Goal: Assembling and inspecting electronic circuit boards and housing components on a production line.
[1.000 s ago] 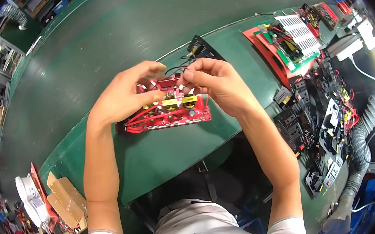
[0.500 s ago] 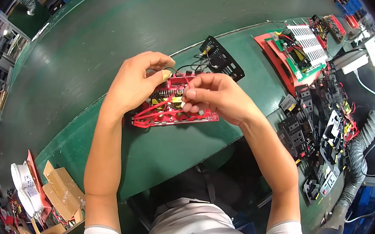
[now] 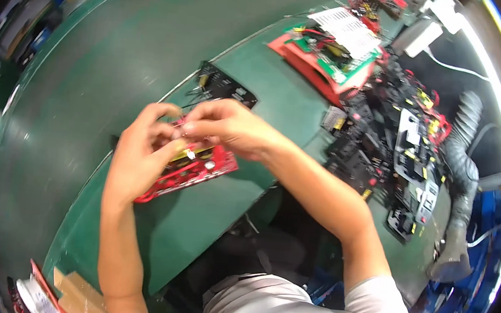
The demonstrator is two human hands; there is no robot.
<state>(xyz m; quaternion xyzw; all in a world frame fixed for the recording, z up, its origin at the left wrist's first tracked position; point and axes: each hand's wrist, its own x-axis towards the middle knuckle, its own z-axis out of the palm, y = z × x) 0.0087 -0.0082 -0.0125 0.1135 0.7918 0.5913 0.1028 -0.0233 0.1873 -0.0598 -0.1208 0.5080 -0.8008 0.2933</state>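
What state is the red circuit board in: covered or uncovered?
Uncovered: on the part in view, the red circuit board shows bare components, some yellow.

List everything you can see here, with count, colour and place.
Red circuit board: one, red, under the hands
Vented panel: one, black, beyond the hands
Green board: one, green, upper right
Heaped panels: several, mostly black, right
Flexible duct: one, grey, far right
Tube light: one, white, upper right
Cardboard: at least one piece, brown, lower left
Worktable: one, green, centre
Left hand: one, bare, at the red circuit board
Right hand: one, bare, beside it
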